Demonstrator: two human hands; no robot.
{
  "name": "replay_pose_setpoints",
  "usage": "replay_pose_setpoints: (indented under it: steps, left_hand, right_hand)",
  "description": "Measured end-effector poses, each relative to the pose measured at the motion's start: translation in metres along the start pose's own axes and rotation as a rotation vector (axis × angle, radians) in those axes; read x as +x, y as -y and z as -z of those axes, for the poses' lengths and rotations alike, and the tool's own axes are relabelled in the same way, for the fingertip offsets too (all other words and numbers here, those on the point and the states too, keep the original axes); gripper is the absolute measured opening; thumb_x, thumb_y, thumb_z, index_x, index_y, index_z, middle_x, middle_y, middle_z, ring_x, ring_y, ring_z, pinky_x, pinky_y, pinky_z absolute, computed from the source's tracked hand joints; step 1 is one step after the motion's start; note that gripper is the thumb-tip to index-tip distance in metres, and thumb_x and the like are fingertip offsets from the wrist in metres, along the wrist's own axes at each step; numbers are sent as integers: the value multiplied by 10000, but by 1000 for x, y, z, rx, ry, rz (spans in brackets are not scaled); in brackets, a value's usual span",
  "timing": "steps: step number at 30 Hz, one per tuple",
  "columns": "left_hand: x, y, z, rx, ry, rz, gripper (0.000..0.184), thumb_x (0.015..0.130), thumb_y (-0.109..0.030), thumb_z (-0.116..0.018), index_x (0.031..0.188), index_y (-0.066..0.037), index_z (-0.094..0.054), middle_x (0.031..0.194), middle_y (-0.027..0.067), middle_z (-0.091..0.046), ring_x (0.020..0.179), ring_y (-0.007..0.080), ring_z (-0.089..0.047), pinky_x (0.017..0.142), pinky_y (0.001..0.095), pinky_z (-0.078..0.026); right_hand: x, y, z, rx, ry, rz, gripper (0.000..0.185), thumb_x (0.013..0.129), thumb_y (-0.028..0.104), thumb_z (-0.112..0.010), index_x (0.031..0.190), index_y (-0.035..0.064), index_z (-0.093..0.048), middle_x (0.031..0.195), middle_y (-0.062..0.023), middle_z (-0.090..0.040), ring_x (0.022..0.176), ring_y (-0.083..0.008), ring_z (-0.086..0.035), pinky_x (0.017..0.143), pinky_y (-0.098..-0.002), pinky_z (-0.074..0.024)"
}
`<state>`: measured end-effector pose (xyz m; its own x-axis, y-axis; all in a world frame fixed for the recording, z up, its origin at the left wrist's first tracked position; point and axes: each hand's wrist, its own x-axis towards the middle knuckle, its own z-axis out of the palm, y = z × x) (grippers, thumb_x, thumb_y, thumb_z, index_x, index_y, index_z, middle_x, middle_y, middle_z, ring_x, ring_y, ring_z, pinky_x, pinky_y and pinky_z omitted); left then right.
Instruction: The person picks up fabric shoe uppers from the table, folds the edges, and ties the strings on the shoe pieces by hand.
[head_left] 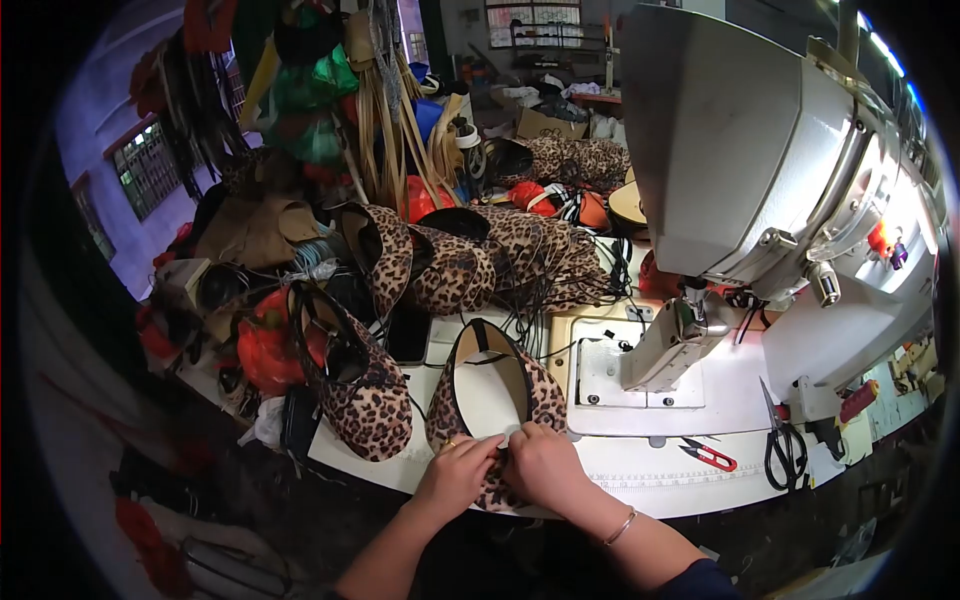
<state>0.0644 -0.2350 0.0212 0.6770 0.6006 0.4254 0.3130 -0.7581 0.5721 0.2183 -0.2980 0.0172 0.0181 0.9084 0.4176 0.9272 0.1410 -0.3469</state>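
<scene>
A leopard-print shoe upper [545, 395] with a black-edged opening lies at the table's front edge, its narrow end pointing away from me. My left hand [462, 472] pinches the near edge of its opening, fingertips pressed together there. Close beside it, my right hand [545, 465] is curled over the same edge, gripping it. The hands nearly touch, and the fingers partly hide the near end of the upper. Just left of it rests another leopard-print shoe upper [370, 415], tilted, with no hand on it.
A sewing machine [720, 130] rises at the right over its plate. Red thread snips [710, 455] and black-handled scissors [786, 455] lie at the front right. Behind, several leopard-print uppers [540, 250] are stacked among black cords. Red plastic bags [268, 345] crowd the left.
</scene>
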Motion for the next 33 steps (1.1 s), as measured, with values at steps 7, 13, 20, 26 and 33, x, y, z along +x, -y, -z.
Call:
replay_pose_setpoints:
  steps: [7,13,20,26,33]
  left_hand:
    - [1,-6,-13,88,-101,-14,358,762,17,-657,1114,-21,-604,811,91,-636,794,266,-604,715,372,-498]
    - [-2,-6,-20,128,-157,-19,332,764,10,-654,1092,-17,-611,807,86,-635,791,268,-604,715,374,-500]
    - [0,-7,-16,77,-129,18,284,772,-11,-645,1054,-37,-624,817,88,-638,805,275,-600,726,372,-498]
    - [-12,-22,-3,308,-66,-11,235,786,-85,-658,1019,-64,-636,890,75,-643,845,281,-570,748,364,-481]
    - [-10,-24,-3,220,-49,59,161,775,-77,-667,936,-85,-659,859,88,-597,793,303,-575,699,378,-486]
  right_hand:
    - [-11,-4,11,236,-69,-52,66,721,55,-650,773,27,-623,740,-157,-569,661,-349,-596,589,-408,-505]
    - [-2,-6,15,246,42,-83,82,736,87,-634,760,10,-614,754,-157,-584,708,-323,-613,645,-397,-513]
    - [1,-3,10,122,54,-56,144,675,126,-656,751,14,-607,768,-141,-588,729,-310,-616,650,-387,-512]
    - [-23,-5,26,97,6,1,147,641,141,-658,723,44,-583,761,-114,-563,702,-309,-570,621,-399,-465]
    - [-28,-5,28,113,3,-30,166,639,158,-662,740,56,-580,787,-94,-566,757,-290,-555,630,-393,-431]
